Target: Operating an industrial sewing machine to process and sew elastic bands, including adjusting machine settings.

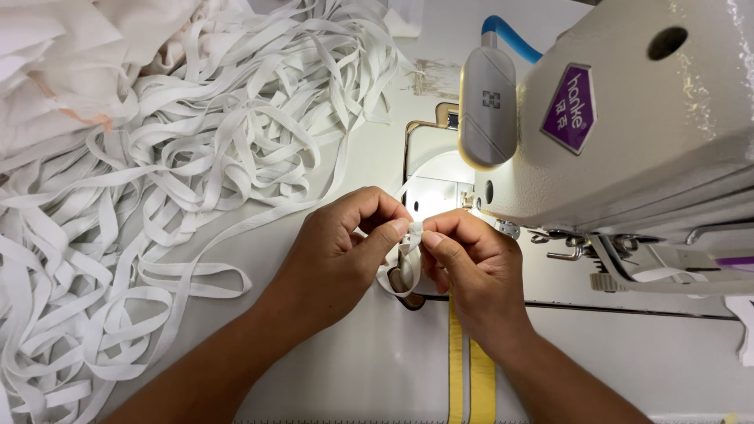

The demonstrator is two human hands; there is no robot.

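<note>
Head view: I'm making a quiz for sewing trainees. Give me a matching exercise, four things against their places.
Things:
1. elastic band heap
2. sewing machine head
3. yellow stripes
4. small elastic loop

Places:
A. right side, above the table
B. pinched between left hand and right hand
C. left side of the table
D. table edge, below the hands

Pairs: 1-C, 2-A, 3-D, 4-B
</note>
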